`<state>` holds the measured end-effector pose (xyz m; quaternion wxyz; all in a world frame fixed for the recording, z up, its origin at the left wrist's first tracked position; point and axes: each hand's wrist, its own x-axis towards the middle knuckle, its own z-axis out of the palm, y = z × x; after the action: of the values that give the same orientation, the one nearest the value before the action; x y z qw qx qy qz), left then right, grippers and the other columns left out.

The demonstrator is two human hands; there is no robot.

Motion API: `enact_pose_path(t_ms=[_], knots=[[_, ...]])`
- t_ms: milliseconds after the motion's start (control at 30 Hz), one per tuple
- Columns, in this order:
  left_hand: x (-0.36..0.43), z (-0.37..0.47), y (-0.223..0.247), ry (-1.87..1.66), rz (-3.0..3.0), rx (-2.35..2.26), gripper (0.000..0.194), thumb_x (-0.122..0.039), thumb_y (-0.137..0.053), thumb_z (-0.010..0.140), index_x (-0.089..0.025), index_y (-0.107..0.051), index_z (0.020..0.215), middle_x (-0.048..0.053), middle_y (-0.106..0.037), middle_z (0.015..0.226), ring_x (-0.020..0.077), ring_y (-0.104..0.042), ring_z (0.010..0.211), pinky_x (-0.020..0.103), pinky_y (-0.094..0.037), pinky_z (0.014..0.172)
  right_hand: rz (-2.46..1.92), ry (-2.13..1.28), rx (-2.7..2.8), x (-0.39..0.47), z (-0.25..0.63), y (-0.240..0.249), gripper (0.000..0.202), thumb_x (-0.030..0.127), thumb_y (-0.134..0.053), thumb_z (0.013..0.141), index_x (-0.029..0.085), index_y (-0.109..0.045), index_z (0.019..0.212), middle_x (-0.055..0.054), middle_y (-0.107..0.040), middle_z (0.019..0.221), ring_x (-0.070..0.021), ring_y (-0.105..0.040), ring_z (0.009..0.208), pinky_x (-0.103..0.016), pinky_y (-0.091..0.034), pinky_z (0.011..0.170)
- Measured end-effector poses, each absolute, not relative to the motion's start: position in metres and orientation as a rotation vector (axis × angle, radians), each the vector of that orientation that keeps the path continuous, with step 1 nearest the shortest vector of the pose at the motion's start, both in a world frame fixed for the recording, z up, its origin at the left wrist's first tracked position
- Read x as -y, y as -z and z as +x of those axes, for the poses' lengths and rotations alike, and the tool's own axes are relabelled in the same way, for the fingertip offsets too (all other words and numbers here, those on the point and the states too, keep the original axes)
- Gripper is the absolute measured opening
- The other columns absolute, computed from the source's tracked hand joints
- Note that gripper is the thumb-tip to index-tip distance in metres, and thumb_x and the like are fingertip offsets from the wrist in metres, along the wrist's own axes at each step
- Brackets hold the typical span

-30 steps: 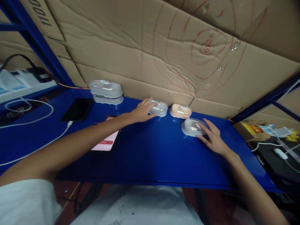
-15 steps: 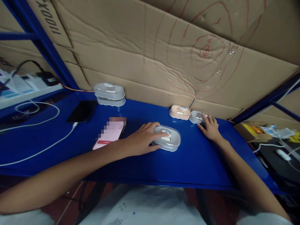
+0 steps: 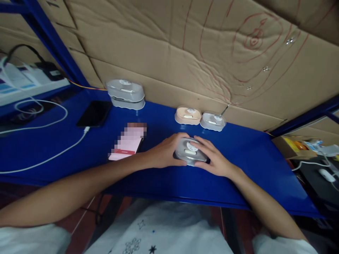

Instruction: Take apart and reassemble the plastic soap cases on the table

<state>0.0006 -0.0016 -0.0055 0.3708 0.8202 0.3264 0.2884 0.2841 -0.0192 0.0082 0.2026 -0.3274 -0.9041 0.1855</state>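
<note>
In the middle of the blue table [image 3: 225, 190] lies a grey oval case with a clear lid [image 3: 185, 155], a round white sticker on its top. My left hand [image 3: 171, 151] grips its left end, and my right hand [image 3: 214, 157] is curled round the right end, fingers over the lid. Behind them, by the cardboard wall, a peach oval case [image 3: 188, 116] and another grey oval case [image 3: 213, 121] stand side by side, untouched. Farther left, two grey cases are stacked, the upper grey case [image 3: 125, 90] resting on the lower one.
Left of my hands lies a phone with a pink screen [image 3: 127, 143]. A black phone [image 3: 94, 113] is plugged into a white cable [image 3: 66, 151]. A white power strip [image 3: 34, 91] sits at far left. The cardboard wall [image 3: 148, 53] bounds the back; an open carton [image 3: 293, 148] is at right.
My right hand has left the grey case by the wall and come left and nearer to the middle case, gripping its right end. My left hand stays on that case. The camera view has shifted slightly.
</note>
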Motion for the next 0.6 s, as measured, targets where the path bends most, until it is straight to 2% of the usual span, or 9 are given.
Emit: enact_pose_path(t_ms=[100, 233, 367, 433, 500, 600], knots=[[0.003, -0.001, 0.001, -0.794, 2.026, -0.803, 0.101, -0.043, -0.093, 0.074, -0.030, -0.033, 0.155, 0.016, -0.050, 0.155, 0.0371, -0.056, 0.139, 0.057, -0.047, 0.115, -0.970, -0.453, 2.348, 0.007, 0.293, 0.003, 0.056, 0.054, -0.050, 0.108, 0.037, -0.045, 0.161, -0.009, -0.050, 0.165, -0.0315, -0.046, 0.154, -0.057, -0.040, 0.125], [0.006, -0.003, -0.008, -0.770, 2.013, -0.856, 0.103, -0.044, -0.091, 0.076, -0.030, -0.030, 0.159, 0.017, -0.049, 0.156, 0.0376, -0.055, 0.140, 0.057, -0.046, 0.116, -1.234, -0.210, 2.256, -0.017, 0.311, 0.017, 0.059, 0.060, -0.055, 0.105, 0.029, -0.054, 0.155, -0.016, -0.048, 0.165, -0.0373, -0.044, 0.154, -0.065, -0.037, 0.124], [0.006, -0.002, -0.010, -0.789, 2.012, -0.921, 0.098, -0.048, -0.089, 0.079, -0.026, -0.033, 0.157, 0.018, -0.052, 0.153, 0.0379, -0.054, 0.142, 0.057, -0.042, 0.120, -1.262, -0.109, 2.270, -0.016, 0.309, 0.016, 0.055, 0.059, -0.041, 0.109, 0.030, -0.057, 0.152, -0.015, -0.048, 0.165, -0.0408, -0.038, 0.157, -0.073, -0.031, 0.122], [0.003, -0.001, -0.008, -0.859, 1.977, -0.939, 0.093, -0.050, -0.087, 0.080, -0.025, -0.037, 0.155, 0.018, -0.051, 0.154, 0.0378, -0.052, 0.144, 0.056, -0.040, 0.122, -1.071, -0.137, 2.382, -0.006, 0.300, 0.009, 0.052, 0.060, -0.044, 0.109, 0.033, -0.058, 0.151, -0.012, -0.048, 0.166, -0.0389, -0.038, 0.157, -0.069, -0.032, 0.123], [0.000, 0.000, -0.005, -0.930, 1.918, -0.926, 0.091, -0.051, -0.086, 0.081, -0.024, -0.038, 0.153, 0.018, -0.049, 0.155, 0.0374, -0.053, 0.143, 0.057, -0.040, 0.121, -0.894, -0.218, 2.493, 0.007, 0.289, 0.002, 0.051, 0.058, -0.055, 0.106, 0.034, -0.059, 0.150, -0.011, -0.054, 0.161, -0.0359, -0.045, 0.153, -0.063, -0.036, 0.123], [-0.003, 0.000, 0.000, -0.952, 1.872, -0.880, 0.103, -0.052, -0.091, 0.075, -0.025, -0.035, 0.156, 0.019, -0.046, 0.157, 0.0382, -0.054, 0.141, 0.058, -0.042, 0.119, -0.834, -0.373, 2.505, 0.019, 0.276, -0.003, 0.046, 0.047, -0.060, 0.106, 0.029, -0.059, 0.148, -0.013, -0.063, 0.148, -0.0315, -0.057, 0.142, -0.054, -0.046, 0.119]])
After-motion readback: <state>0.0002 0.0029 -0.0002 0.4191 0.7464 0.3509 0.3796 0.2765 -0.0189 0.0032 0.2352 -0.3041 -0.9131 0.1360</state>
